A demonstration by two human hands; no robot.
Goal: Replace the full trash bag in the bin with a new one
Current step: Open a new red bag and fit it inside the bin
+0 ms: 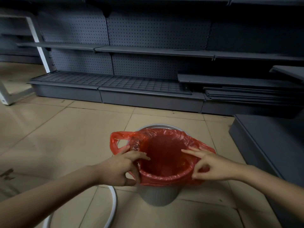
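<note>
A grey round bin (158, 195) stands on the tiled floor in front of me. A red plastic bag (164, 155) lines it, its mouth folded over the near rim, and the inside looks empty. One bag handle (115, 142) sticks out to the left. My left hand (121, 167) pinches the bag's edge at the bin's left rim. On the right rim, my right hand (212, 167) holds the bag's edge with thumb and fingers. The far rim of the bin (158, 125) shows bare grey.
Dark grey shop shelving (148, 51) with pegboard backs runs across the back. Loose shelf boards (246, 92) are stacked at the right, and a grey base unit (269, 145) stands close on the right. A white ring (113, 203) lies on the floor beside the bin.
</note>
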